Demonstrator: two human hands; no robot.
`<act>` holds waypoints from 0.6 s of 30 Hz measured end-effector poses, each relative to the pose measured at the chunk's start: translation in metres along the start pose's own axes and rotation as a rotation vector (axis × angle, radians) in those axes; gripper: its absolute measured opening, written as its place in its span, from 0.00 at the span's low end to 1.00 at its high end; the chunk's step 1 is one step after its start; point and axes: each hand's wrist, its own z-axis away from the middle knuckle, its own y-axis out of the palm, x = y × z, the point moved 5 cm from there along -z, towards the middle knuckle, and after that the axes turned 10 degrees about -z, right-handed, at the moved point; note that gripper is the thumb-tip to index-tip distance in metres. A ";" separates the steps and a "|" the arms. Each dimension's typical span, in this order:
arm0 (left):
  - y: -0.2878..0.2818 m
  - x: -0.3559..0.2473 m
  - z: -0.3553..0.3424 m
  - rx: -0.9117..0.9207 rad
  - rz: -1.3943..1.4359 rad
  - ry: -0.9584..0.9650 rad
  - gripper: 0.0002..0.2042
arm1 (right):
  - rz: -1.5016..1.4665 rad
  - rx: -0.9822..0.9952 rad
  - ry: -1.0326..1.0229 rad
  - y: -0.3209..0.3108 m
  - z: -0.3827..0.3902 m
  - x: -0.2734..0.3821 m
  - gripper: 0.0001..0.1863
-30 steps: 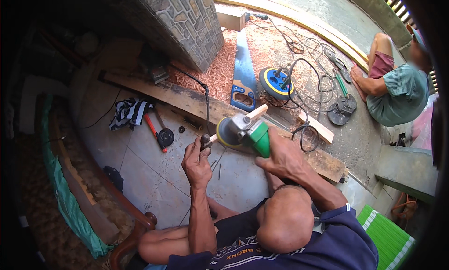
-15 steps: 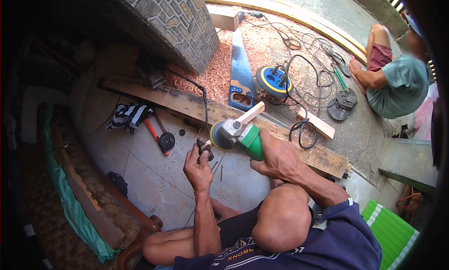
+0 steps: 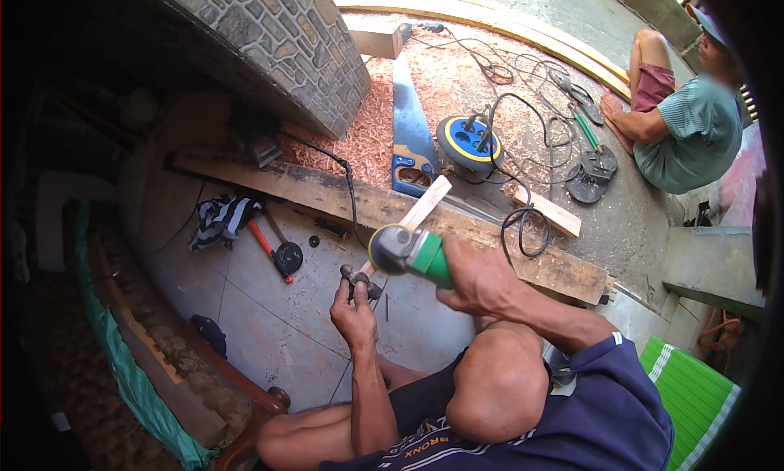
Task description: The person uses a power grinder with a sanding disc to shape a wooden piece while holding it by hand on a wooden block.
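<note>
My left hand (image 3: 354,317) is closed around the dark metal head (image 3: 359,282) of what looks like a hammer. Its pale wooden handle (image 3: 426,203) slants up and to the right, the far end over a thick wooden beam. In my right hand (image 3: 482,279) is a green angle grinder (image 3: 429,257), gripped by its body. The grinder's round, yellow-rimmed disc (image 3: 377,248) is at the handle close to the metal head; whether they touch is hidden. Part of the handle disappears beneath the grinder.
The beam (image 3: 310,185) crosses in front of me. Beyond it are a handsaw (image 3: 415,136), a blue-and-yellow cable reel (image 3: 469,142), looping cords, wood shavings and an offcut (image 3: 547,211). Left lie a red-handled tool (image 3: 269,249) and striped cloth (image 3: 219,220). Another person (image 3: 690,136) sits at right.
My left hand and the hammer have come slightly nearer to me. The grinder has shifted and tilted against the handle, showing more of the handle beyond it. The whole view has shifted a little.
</note>
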 end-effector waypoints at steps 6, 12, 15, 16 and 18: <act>0.002 -0.002 0.011 0.062 0.092 -0.145 0.13 | 0.049 -0.057 0.062 -0.016 -0.014 -0.035 0.38; 0.009 0.004 0.015 0.064 0.280 -0.236 0.12 | 0.109 -0.186 0.294 -0.061 -0.034 -0.074 0.33; 0.004 0.011 0.012 0.073 0.284 -0.258 0.12 | 0.027 -0.146 0.236 -0.030 -0.024 -0.051 0.35; 0.003 0.013 0.011 0.079 0.315 -0.257 0.11 | 0.032 -0.104 0.133 -0.015 -0.017 -0.038 0.36; 0.005 0.017 0.011 0.093 0.345 -0.300 0.10 | 0.022 -0.042 -0.042 0.012 0.001 -0.014 0.39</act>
